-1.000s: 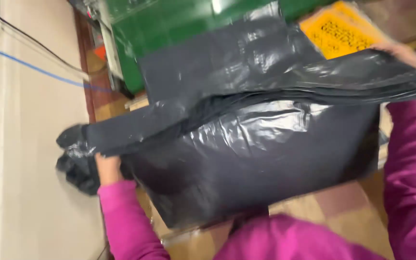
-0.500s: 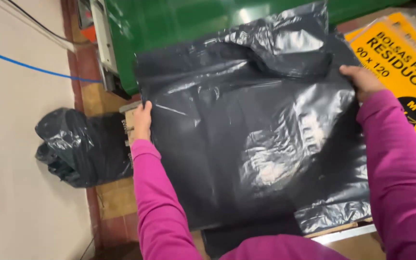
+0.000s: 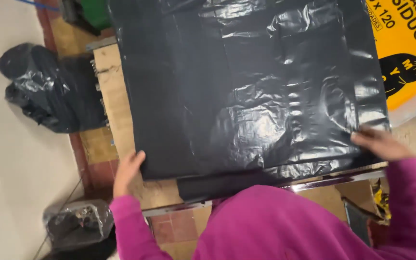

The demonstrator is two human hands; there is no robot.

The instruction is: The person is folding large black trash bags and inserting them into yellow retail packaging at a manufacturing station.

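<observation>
At the near corners of the black bag (image 3: 246,91), fingers lie flat and loosely spread: left hand (image 3: 128,172) touching one corner, right hand (image 3: 380,143) pressing the other. Bag's spread flat on the wooden table (image 3: 116,103), yellow package (image 3: 405,43) beside it, stuffed bag (image 3: 44,86) on the floor.

The black plastic bag (image 3: 251,91) runs off the top edge, so its far end is unseen, and it hides most of the wooden table (image 3: 114,101). The yellow package (image 3: 408,48) is cut off at the top and right edges. The fingertips of the right hand (image 3: 381,144) are blurred.
</observation>
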